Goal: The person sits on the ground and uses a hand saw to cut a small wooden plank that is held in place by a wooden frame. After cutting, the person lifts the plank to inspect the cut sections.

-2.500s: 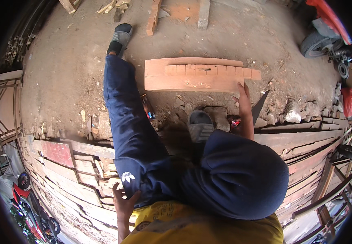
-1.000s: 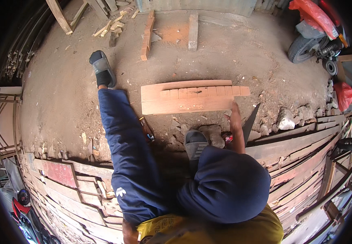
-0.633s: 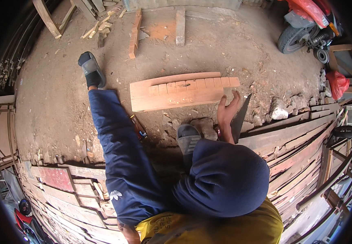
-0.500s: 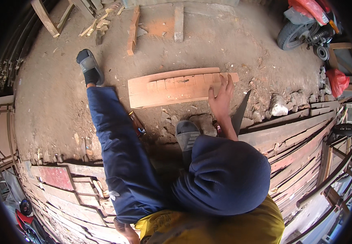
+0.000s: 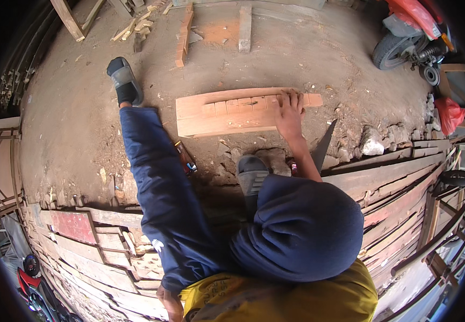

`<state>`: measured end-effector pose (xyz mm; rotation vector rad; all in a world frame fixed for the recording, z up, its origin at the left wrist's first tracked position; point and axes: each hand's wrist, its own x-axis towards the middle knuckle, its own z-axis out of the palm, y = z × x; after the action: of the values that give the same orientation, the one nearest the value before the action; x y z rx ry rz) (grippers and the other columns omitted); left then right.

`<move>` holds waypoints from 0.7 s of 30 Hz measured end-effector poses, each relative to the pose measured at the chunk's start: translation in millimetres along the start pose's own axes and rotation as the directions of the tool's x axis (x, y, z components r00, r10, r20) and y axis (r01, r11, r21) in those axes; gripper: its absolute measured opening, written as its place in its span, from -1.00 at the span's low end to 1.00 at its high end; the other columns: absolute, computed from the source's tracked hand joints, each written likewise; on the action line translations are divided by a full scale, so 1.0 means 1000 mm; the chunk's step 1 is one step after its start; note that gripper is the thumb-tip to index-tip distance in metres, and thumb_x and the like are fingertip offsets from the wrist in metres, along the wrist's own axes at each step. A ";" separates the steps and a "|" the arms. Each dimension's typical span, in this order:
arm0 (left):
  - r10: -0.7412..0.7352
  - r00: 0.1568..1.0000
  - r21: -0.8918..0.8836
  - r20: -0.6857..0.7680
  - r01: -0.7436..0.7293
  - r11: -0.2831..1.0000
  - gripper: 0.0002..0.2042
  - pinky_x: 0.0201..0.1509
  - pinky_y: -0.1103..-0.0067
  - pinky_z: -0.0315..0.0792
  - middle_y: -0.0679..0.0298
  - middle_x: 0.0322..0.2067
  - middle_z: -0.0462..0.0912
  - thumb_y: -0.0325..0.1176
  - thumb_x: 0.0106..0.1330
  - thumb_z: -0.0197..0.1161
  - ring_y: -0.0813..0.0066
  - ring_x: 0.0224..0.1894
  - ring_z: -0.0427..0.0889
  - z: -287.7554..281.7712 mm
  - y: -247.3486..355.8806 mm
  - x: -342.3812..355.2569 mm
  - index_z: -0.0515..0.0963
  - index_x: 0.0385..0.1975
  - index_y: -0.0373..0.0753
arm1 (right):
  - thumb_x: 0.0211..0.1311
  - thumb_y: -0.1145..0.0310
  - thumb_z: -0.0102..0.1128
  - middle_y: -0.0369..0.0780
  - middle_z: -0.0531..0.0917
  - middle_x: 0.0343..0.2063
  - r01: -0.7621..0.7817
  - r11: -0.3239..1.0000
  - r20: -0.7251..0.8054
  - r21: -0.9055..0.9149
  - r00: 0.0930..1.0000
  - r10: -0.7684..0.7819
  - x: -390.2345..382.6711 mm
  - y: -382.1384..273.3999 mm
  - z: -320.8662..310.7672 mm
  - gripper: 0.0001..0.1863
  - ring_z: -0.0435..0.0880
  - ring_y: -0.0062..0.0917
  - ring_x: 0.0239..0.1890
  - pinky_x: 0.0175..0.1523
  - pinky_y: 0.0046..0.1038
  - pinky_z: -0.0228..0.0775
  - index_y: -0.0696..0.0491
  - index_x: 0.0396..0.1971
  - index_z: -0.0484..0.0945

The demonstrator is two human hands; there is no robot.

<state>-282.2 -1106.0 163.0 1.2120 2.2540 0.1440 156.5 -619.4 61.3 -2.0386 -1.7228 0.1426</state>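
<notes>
A pale reddish board [image 5: 200, 122] lies on the dirt ground in front of me, with a narrow wood strip [image 5: 240, 105] marked by several crosswise cuts along its far part. My right hand [image 5: 290, 114] bends its fingers down over the strip near its right end, fingers close together. Just right of my right forearm a dark saw blade [image 5: 325, 144] points away from me. My left hand [image 5: 171, 301] is low beside my left hip, near the stacked planks; its fingers are mostly hidden.
I sit on stacked planks [image 5: 372, 180]. A small red-and-dark item [image 5: 186, 158] lies beside my left leg. Farther off are two wooden blocks [image 5: 245, 29], wood scraps [image 5: 134, 28], a motorbike [image 5: 404, 43] and a red bag [image 5: 449, 115]. Stones [image 5: 372, 140] border the planks at right.
My right hand's fingers were spread and reaching over the strip's right end; now they are drawn together and bent down onto it. The whole view has shifted slightly.
</notes>
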 end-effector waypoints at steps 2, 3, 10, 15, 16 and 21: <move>-0.055 0.998 0.288 -0.033 0.062 0.955 -0.75 -0.14 0.47 0.47 0.05 -0.26 0.65 -0.35 0.22 0.14 0.18 -0.23 0.63 0.008 -0.029 -0.010 0.53 -0.24 -0.42 | 0.33 -0.04 -0.10 -0.05 0.17 0.25 0.047 0.999 0.010 0.025 0.999 -0.047 0.001 -0.013 -0.009 -0.44 -0.06 -0.03 0.38 0.20 0.26 -0.03 0.06 0.16 0.33; -0.200 0.979 -0.463 -0.035 0.162 0.871 -0.78 -0.20 0.48 0.46 0.11 -0.30 0.63 -0.35 0.23 0.13 0.26 -0.28 0.61 0.026 -0.056 -0.004 0.52 -0.29 -0.41 | 0.33 -0.04 -0.10 -0.06 0.18 0.25 0.055 0.998 0.006 0.023 0.998 -0.055 0.002 -0.011 -0.018 -0.44 -0.07 -0.02 0.38 0.20 0.27 -0.03 0.05 0.16 0.33; -0.135 0.986 -0.039 -0.100 0.131 0.991 -0.76 -0.40 0.36 0.37 0.07 -0.57 0.56 -0.35 0.13 0.33 0.13 -0.57 0.50 -0.027 0.052 0.047 0.45 -0.55 -0.39 | 0.34 -0.05 -0.10 -0.09 0.18 0.26 0.031 0.999 0.032 0.037 0.999 -0.033 0.000 0.001 0.004 -0.43 -0.06 0.00 0.38 0.19 0.25 0.02 0.04 0.17 0.31; -0.116 0.987 -0.232 -0.110 0.087 0.969 -0.45 -0.10 0.29 0.38 -0.08 -0.11 0.50 -0.21 0.09 0.42 0.11 -0.13 0.50 -0.044 0.100 0.084 0.36 -0.02 -0.37 | 0.33 -0.02 -0.06 -0.10 0.18 0.26 0.038 0.999 0.010 0.019 0.999 -0.038 -0.003 0.014 -0.011 -0.46 -0.05 -0.01 0.37 0.18 0.27 0.02 -0.02 0.18 0.31; -0.194 0.980 -0.519 0.042 0.187 0.834 -0.36 -0.06 0.25 0.37 -0.08 -0.05 0.48 -0.18 0.06 0.45 0.07 -0.09 0.49 -0.045 0.118 0.087 0.32 0.06 -0.37 | 0.33 -0.02 -0.06 -0.10 0.19 0.26 0.058 0.998 -0.003 0.018 0.998 -0.057 -0.003 0.014 -0.008 -0.47 -0.04 -0.03 0.37 0.18 0.27 0.03 -0.03 0.19 0.31; 0.006 1.000 -0.162 0.026 -0.001 0.987 -0.11 0.19 0.29 0.27 -0.15 -0.01 0.41 -0.04 -0.10 0.55 0.06 0.06 0.41 -0.013 0.120 0.096 0.23 0.08 -0.55 | 0.33 0.00 -0.04 -0.15 0.18 0.26 0.124 0.990 0.012 0.061 0.992 -0.125 0.000 0.012 -0.009 -0.47 -0.04 -0.08 0.37 0.18 0.23 0.05 -0.04 0.19 0.31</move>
<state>-242.1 -957.6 173.8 1.1254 2.1712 0.3050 170.2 -623.5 64.4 -1.8861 -1.8274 0.1691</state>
